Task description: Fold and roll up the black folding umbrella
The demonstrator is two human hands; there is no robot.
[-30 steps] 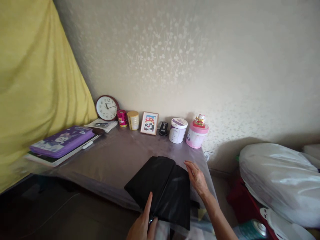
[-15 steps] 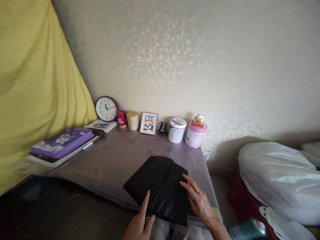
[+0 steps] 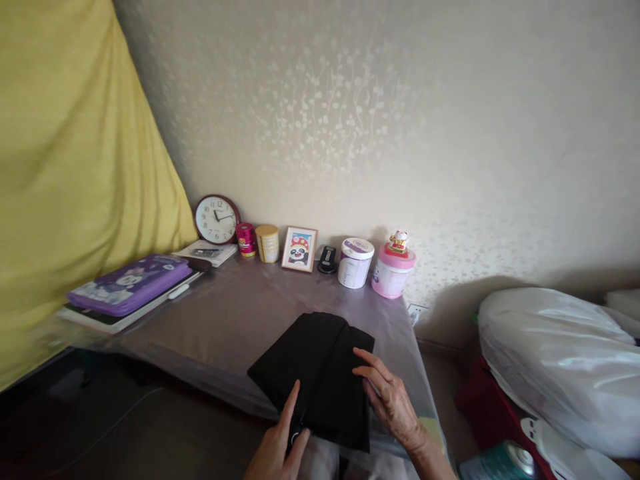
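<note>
A black folding umbrella (image 3: 305, 360), its canopy collapsed into loose flat panels, spreads over the front edge of the table. My left hand (image 3: 280, 440) is closed around its lower end, where a dark handle with a small pale ring shows between thumb and index finger. That index finger points up along the fabric. My right hand (image 3: 387, 397) lies on the right-hand panel, fingers stretched out and slightly apart, the thumb near the panel's side edge. The umbrella's shaft is hidden under the cloth.
The table (image 3: 225, 307) has a clear plastic cover. Along the wall stand a clock (image 3: 217, 220), a framed panda picture (image 3: 299, 249), a white tub (image 3: 355, 264) and a pink tub (image 3: 393, 273). A purple case (image 3: 130, 283) lies left; a white plastic bag (image 3: 560, 360) bulges at right.
My right hand has slid a little left across the panel, and its right edge has moved inward. My left hand keeps its hold. The view has shifted slightly.
</note>
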